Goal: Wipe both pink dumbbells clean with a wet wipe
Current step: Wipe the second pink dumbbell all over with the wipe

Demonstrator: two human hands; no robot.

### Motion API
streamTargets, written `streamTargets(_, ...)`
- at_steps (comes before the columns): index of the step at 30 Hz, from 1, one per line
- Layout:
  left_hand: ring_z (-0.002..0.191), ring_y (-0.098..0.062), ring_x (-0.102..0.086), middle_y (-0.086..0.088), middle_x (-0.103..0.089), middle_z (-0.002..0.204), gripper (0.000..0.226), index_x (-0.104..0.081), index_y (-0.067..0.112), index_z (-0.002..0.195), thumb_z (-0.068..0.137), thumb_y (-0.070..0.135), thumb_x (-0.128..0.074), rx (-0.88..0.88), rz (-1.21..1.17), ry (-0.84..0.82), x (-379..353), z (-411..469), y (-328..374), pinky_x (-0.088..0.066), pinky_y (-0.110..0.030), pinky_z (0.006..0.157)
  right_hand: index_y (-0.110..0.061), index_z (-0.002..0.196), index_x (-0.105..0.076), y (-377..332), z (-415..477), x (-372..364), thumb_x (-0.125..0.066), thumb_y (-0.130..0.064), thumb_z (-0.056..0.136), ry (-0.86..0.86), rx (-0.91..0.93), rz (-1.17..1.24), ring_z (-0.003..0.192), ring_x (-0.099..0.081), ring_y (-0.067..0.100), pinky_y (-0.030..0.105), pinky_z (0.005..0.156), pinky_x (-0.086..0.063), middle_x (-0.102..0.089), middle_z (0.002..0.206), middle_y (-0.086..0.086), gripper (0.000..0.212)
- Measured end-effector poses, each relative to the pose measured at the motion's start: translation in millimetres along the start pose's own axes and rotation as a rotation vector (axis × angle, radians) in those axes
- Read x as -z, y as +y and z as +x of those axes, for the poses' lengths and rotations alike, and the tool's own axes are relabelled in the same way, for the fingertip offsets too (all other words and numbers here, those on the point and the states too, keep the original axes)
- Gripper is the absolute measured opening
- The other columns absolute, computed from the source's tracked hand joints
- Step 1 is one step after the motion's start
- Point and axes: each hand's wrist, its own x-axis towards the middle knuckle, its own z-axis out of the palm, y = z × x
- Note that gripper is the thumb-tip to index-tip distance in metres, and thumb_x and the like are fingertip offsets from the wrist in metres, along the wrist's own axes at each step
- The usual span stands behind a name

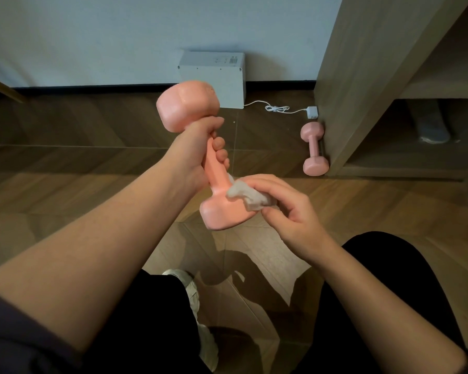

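The left hand point(197, 149) grips one dumbbell point(187, 103) by its handle; the right hand point(289, 211) pinches a wipe point(246, 194) against its lower head. The second dumbbell point(314, 148) lies against the cabinet point(362, 76).

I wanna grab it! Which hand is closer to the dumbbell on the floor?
Right. The right hand is just below-left of the floor dumbbell; the left hand grips the other dumbbell, farther left.

The label point(228, 60) on the white box point(214, 82) is unreadably blurred.

Black trousers point(146, 325), white sneaker point(193, 294), dark sleeve point(11, 336)
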Motion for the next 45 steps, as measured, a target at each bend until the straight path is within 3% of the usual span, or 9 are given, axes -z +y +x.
streamTargets(7,0.038,-0.010,-0.032,0.005,-0.034,0.043,0.038,-0.040,0.020,0.057,0.090,0.021,-0.059,-0.008,0.100,-0.127,-1.2,-4.6,-0.5,-0.033,-0.022,0.047,-0.023,0.140,-0.042,3.4,4.8,5.2,-0.071,-0.009,0.082,-0.315,-0.119,-0.216,0.128,-0.044,0.002,0.021,0.105,-0.040,-0.047,0.135,-0.012,0.067)
streamTargets(11,0.037,-0.011,-0.029,0.005,-0.031,0.042,0.039,-0.037,0.020,0.055,0.089,0.019,-0.057,0.016,0.133,-0.193,-6.0,-7.3,-4.0,-0.032,-0.021,0.046,-0.029,0.122,-0.055,7.8,7.1,0.7,-0.077,-0.038,0.079,-0.195,-0.041,-0.351,0.110,-0.055,-0.001,0.020,0.089,-0.047,-0.057,0.116,-0.016,0.048)
streamTargets(14,0.037,-0.011,-0.030,0.004,-0.033,0.043,0.039,-0.039,0.020,0.056,0.088,0.020,-0.060,0.006,0.189,-0.200,-9.3,-6.6,-6.0,-0.033,-0.020,0.044,-0.017,0.114,-0.062,12.4,1.0,-2.4,-0.076,-0.045,0.075,-0.032,0.108,-0.499,0.104,-0.059,0.006,0.031,0.085,-0.051,-0.066,0.110,-0.005,0.049)
streamTargets(17,0.036,-0.011,-0.032,0.004,-0.036,0.043,0.037,-0.041,0.019,0.056,0.088,0.020,-0.060,-0.006,0.215,-0.203,-9.6,-6.2,-7.0,-0.035,-0.021,0.043,-0.013,0.105,-0.062,13.9,-3.4,-6.5,-0.079,-0.042,0.074,0.020,0.109,-0.518,0.098,-0.060,0.012,0.037,0.077,-0.053,-0.065,0.105,-0.001,0.045)
streamTargets(24,0.038,-0.012,-0.032,0.002,-0.034,0.043,0.037,-0.041,0.018,0.058,0.089,0.017,-0.060,-0.003,0.218,-0.258,-12.5,-9.0,-16.7,-0.034,-0.023,0.046,-0.031,0.130,-0.052,21.7,5.3,6.8,-0.074,-0.050,0.078,-0.276,-0.043,-0.497,0.133,-0.039,0.007,0.044,0.106,-0.042,-0.049,0.137,-0.012,0.059)
streamTargets(31,0.040,-0.012,-0.034,0.003,-0.036,0.044,0.037,-0.042,0.019,0.056,0.088,0.017,-0.059,0.004,0.163,-0.210,-13.3,-7.0,-14.1,-0.035,-0.024,0.050,-0.025,0.114,-0.056,11.3,1.3,5.1,-0.077,-0.036,0.081,-0.073,0.037,-0.498,0.104,-0.045,-0.009,0.010,0.085,-0.041,-0.049,0.109,-0.021,0.040)
streamTargets(38,0.039,-0.010,-0.033,0.005,-0.036,0.042,0.039,-0.042,0.019,0.052,0.088,0.017,-0.056,0.006,0.055,-0.165,-8.8,-5.5,-5.4,-0.034,-0.023,0.050,-0.010,0.109,-0.060,14.1,-7.0,3.1,-0.083,-0.029,0.075,0.124,0.133,-0.453,0.105,-0.055,0.007,0.017,0.083,-0.048,-0.059,0.114,-0.002,0.045)
streamTargets(42,0.037,-0.011,-0.030,0.004,-0.032,0.041,0.039,-0.038,0.020,0.054,0.089,0.017,-0.055,0.006,0.110,-0.240,-8.7,-8.8,-7.7,-0.032,-0.023,0.047,-0.023,0.127,-0.056,9.1,-0.4,5.3,-0.078,-0.031,0.081,-0.147,0.020,-0.408,0.122,-0.048,0.001,0.017,0.099,-0.042,-0.055,0.128,-0.012,0.052)
streamTargets(45,0.036,-0.011,-0.029,0.004,-0.031,0.040,0.038,-0.037,0.019,0.055,0.088,0.015,-0.056,0.009,0.177,-0.362,-9.7,-13.3,-14.6,-0.029,-0.025,0.048,-0.022,0.117,-0.058,9.3,3.1,5.5,-0.078,-0.033,0.080,-0.300,-0.031,-0.419,0.115,-0.050,0.002,0.023,0.093,-0.044,-0.059,0.119,-0.009,0.044)
